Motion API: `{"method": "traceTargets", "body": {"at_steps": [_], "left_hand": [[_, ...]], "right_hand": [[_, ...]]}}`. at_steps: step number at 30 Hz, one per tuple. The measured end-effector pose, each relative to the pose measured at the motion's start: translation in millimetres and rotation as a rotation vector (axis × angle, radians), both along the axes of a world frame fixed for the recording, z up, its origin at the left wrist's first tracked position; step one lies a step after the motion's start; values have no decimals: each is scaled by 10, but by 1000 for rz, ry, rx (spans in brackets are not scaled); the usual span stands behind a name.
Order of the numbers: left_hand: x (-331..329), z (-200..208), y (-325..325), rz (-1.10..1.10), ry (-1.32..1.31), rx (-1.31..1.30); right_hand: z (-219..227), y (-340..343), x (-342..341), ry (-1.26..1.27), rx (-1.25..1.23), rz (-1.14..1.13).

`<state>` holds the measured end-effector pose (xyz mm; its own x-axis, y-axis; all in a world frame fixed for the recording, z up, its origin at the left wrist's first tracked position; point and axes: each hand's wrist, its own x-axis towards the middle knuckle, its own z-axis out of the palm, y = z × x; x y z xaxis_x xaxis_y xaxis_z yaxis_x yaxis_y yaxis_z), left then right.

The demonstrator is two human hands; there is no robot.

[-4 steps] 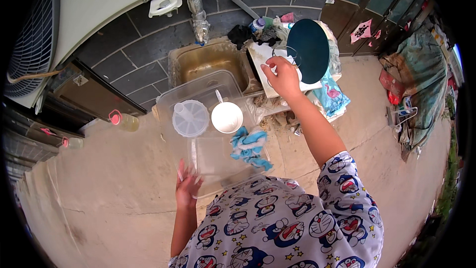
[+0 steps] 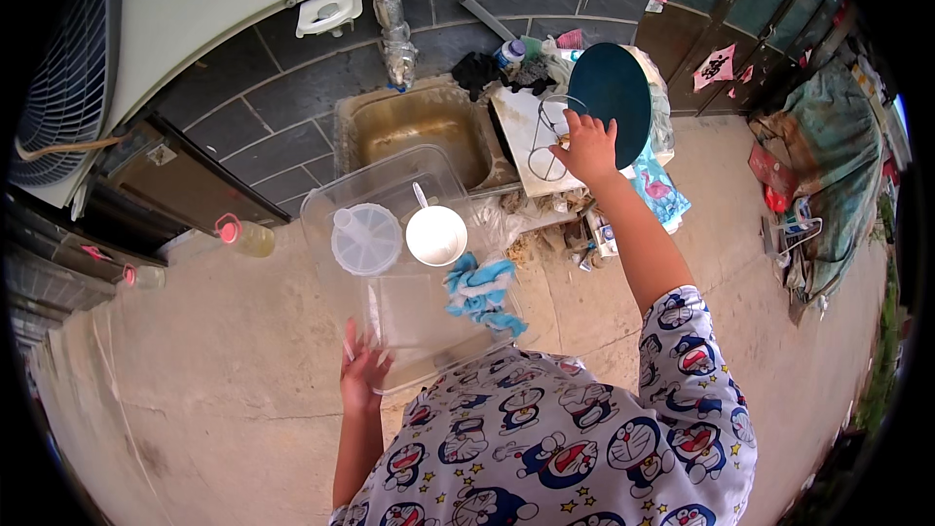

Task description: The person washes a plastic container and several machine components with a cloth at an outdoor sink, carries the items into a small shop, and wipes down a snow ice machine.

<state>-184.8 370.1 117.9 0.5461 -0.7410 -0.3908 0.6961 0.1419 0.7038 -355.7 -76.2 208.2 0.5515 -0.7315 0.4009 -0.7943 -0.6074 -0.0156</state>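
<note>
My left hand [image 2: 362,367] grips the lower left edge of a clear plastic bin [image 2: 390,161] tilted before me; part of the fingers shows through its wall. In the bin are a round translucent lid [image 2: 366,240] with a raised spout-like knob, a white cup [image 2: 436,236] with a handle or spoon sticking up, and a crumpled blue and white cloth [image 2: 480,294]. My right hand [image 2: 591,148] is stretched out with fingers apart over a white board [image 2: 518,127]. A thin wire frame with two rings [image 2: 547,164] stands there beside my thumb; contact is unclear.
Behind the bin is a dirty metal sink [image 2: 419,127]. A dark teal round tray [image 2: 612,97] leans right of my hand, above a blue bag [image 2: 662,190]. Bottles with pink caps [image 2: 248,237] stand at left. A tarp-covered heap [image 2: 828,156] lies far right.
My right hand has shifted slightly right and down, and its fingers have spread away from the wire frame. The bin has moved a little left and down in view.
</note>
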Motion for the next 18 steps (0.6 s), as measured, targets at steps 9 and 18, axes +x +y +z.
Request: {"method": "traceTargets", "body": {"at_steps": [9,18], "left_hand": [[-76,-48,175,81,10,16],[153,-90,188,84,-1,16]], "right_hand": [[-262,-394,266,312,150,12],[1564,58,-678,-787,665,346]]}}
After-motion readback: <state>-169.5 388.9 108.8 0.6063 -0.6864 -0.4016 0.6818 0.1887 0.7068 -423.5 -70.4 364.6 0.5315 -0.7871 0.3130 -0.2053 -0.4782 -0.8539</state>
